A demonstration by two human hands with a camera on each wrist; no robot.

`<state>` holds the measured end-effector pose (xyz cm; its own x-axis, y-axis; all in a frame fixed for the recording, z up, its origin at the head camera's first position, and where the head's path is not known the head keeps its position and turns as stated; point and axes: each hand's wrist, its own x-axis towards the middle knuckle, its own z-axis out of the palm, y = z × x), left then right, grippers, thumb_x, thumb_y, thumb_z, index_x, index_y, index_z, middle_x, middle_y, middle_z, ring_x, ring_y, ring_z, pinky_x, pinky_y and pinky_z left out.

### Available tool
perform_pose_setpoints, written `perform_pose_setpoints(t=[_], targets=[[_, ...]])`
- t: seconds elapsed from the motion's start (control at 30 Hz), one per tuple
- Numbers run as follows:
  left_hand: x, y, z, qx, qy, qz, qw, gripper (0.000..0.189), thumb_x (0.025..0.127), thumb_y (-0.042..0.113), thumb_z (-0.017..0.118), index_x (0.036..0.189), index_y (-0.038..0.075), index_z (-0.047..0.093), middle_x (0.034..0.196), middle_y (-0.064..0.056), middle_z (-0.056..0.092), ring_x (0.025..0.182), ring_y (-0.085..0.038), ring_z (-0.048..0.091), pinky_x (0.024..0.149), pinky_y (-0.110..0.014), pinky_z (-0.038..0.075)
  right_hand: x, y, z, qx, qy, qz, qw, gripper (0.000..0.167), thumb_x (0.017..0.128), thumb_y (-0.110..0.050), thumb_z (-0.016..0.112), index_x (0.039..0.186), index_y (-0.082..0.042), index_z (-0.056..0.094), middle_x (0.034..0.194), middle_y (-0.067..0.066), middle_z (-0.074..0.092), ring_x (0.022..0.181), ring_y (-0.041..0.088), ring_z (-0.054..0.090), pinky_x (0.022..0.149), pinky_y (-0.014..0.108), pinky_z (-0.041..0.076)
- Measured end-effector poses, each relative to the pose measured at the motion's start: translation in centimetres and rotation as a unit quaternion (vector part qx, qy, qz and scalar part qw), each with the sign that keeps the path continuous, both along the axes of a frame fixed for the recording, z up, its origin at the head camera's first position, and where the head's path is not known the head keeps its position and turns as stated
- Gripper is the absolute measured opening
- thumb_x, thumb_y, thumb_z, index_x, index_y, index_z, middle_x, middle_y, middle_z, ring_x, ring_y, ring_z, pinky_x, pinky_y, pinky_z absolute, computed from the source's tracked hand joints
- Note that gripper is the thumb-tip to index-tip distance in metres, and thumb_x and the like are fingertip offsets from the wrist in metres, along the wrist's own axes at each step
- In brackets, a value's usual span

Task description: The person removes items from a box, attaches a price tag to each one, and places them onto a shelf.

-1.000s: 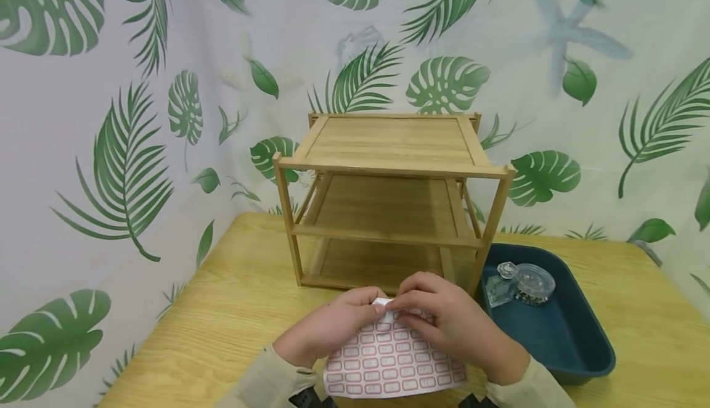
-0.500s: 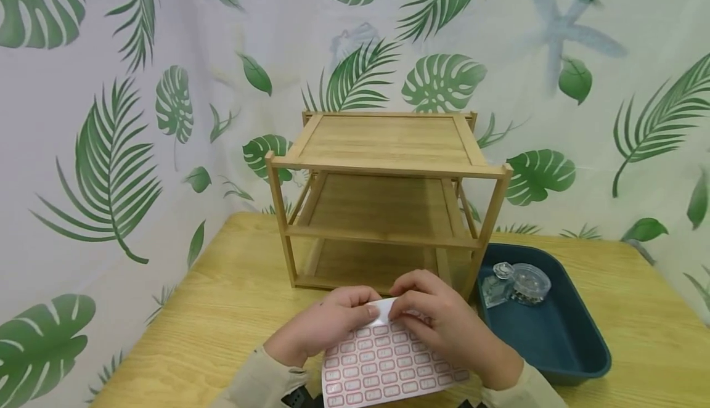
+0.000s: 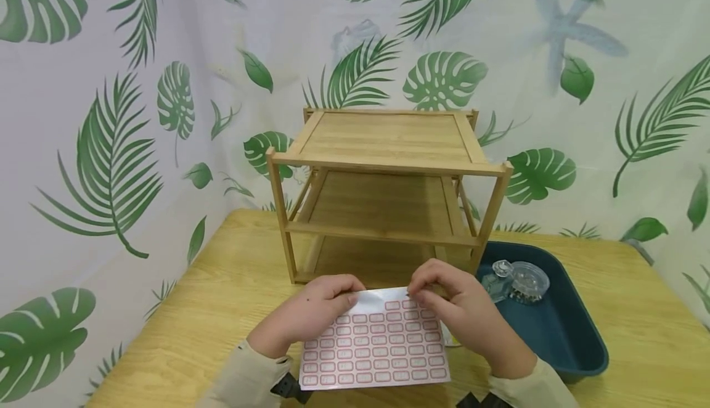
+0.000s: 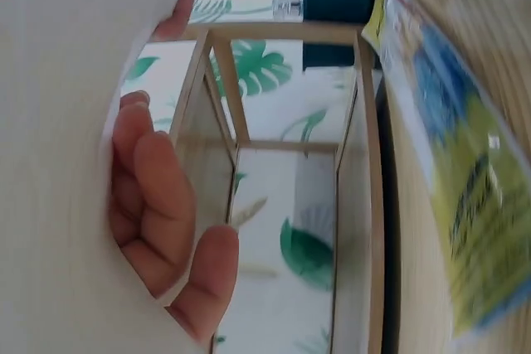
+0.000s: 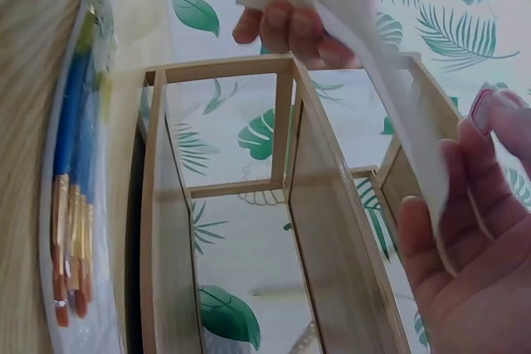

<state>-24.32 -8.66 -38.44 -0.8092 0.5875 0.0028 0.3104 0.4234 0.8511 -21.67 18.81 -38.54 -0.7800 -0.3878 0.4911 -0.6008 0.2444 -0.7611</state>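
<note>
A white sheet of red-bordered sticker labels (image 3: 377, 346) is held up in front of the rack. My left hand (image 3: 310, 309) grips its upper left edge, thumb in front; in the left wrist view its curled fingers (image 4: 158, 196) show behind the sheet. A bare white strip shows along the top left of the sheet. My right hand (image 3: 463, 309) is at the upper right corner. In the right wrist view, a small red-edged sticker label (image 5: 481, 109) shows at the thumb tip, pinched against a finger, while other fingers (image 5: 419, 242) touch the sheet's back.
A three-tier wooden rack (image 3: 388, 164) stands behind the hands. Right of it is a dark blue tray (image 3: 554, 340) holding a glass bottle (image 3: 497, 281) and a round clear container (image 3: 529, 281). A plastic packet of paintbrushes (image 5: 76, 188) lies on the table (image 3: 222, 309) beneath the sheet.
The hands have moved apart, my right hand drawing right from the sheet's top middle to its corner. The sheet has shifted left and levelled, showing more of its top rows.
</note>
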Motion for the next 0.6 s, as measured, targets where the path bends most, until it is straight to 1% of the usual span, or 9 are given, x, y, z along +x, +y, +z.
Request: perform_pose_setpoints(t=[0.1, 0.2, 0.3, 0.4, 0.47, 0.53, 0.6], targets=[[-0.1, -1.4, 0.0, -0.030, 0.028, 0.019, 0.9990, 0.024, 0.108, 0.014, 0.047, 0.112, 0.020, 0.070, 0.096, 0.003, 0.066, 0.075, -0.017, 0.061, 0.067, -0.033, 0.052, -0.1, 0.2, 0.0, 0.013, -0.025, -0.024, 0.9993, 0.011, 0.100, -0.005, 0.063, 0.102, -0.015, 0.068, 0.100, -0.001, 0.065, 0.086, 0.017, 0.062, 0.073, 0.030, 0.055], [-0.5, -3.0, -0.2, -0.051, 0.050, 0.044, 0.9965, 0.024, 0.108, 0.012, 0.048, 0.113, 0.020, 0.070, 0.100, 0.003, 0.066, 0.078, -0.017, 0.061, 0.069, -0.035, 0.053, -0.3, 0.4, 0.0, 0.036, -0.056, -0.033, 0.9972, 0.006, 0.102, -0.011, 0.063, 0.106, -0.012, 0.067, 0.102, 0.001, 0.066, 0.086, 0.016, 0.065, 0.074, 0.031, 0.056], [-0.9, -4.7, -1.0, -0.074, 0.065, 0.074, 0.9924, 0.025, 0.107, 0.009, 0.048, 0.115, 0.019, 0.069, 0.105, 0.003, 0.066, 0.085, -0.015, 0.061, 0.075, -0.037, 0.052, -0.5, 0.5, -0.2, 0.058, -0.089, -0.040, 0.9935, 0.008, 0.102, -0.016, 0.063, 0.108, -0.013, 0.067, 0.103, 0.001, 0.068, 0.089, 0.016, 0.066, 0.077, 0.032, 0.056], [-1.4, -6.2, -2.0, -0.087, 0.069, 0.090, 0.9897, 0.026, 0.106, 0.005, 0.048, 0.118, 0.017, 0.068, 0.110, 0.000, 0.067, 0.088, -0.014, 0.062, 0.077, -0.039, 0.053, -0.7, 0.7, -0.4, 0.074, -0.110, -0.047, 0.9901, 0.009, 0.103, -0.019, 0.063, 0.110, -0.015, 0.067, 0.104, 0.001, 0.069, 0.092, 0.016, 0.067, 0.080, 0.032, 0.056], [-1.8, -7.1, -2.5, -0.109, 0.082, 0.097, 0.9859, 0.027, 0.105, 0.003, 0.049, 0.117, 0.017, 0.068, 0.112, 0.000, 0.068, 0.092, -0.014, 0.063, 0.080, -0.040, 0.052, -0.9, 0.8, -0.6, 0.084, -0.112, -0.052, 0.9888, 0.009, 0.103, -0.021, 0.063, 0.111, -0.018, 0.067, 0.104, 0.000, 0.069, 0.093, 0.016, 0.066, 0.080, 0.032, 0.056], [-2.1, -7.8, -3.0, -0.138, 0.093, 0.096, 0.9814, 0.026, 0.104, 0.002, 0.050, 0.115, 0.017, 0.069, 0.111, 0.000, 0.068, 0.093, -0.015, 0.063, 0.082, -0.042, 0.053, -1.0, 0.9, -0.7, 0.091, -0.112, -0.055, 0.9880, 0.010, 0.102, -0.023, 0.063, 0.111, -0.019, 0.066, 0.105, -0.002, 0.069, 0.093, 0.015, 0.067, 0.080, 0.032, 0.056], [-2.5, -8.5, -3.3, -0.184, 0.117, 0.098, 0.9710, 0.025, 0.104, 0.003, 0.052, 0.112, 0.018, 0.070, 0.109, 0.002, 0.069, 0.094, -0.015, 0.062, 0.085, -0.042, 0.051, -1.2, 1.1, -0.8, 0.098, -0.110, -0.053, 0.9876, 0.010, 0.103, -0.024, 0.063, 0.111, -0.019, 0.066, 0.104, -0.003, 0.068, 0.093, 0.014, 0.066, 0.080, 0.032, 0.056]])
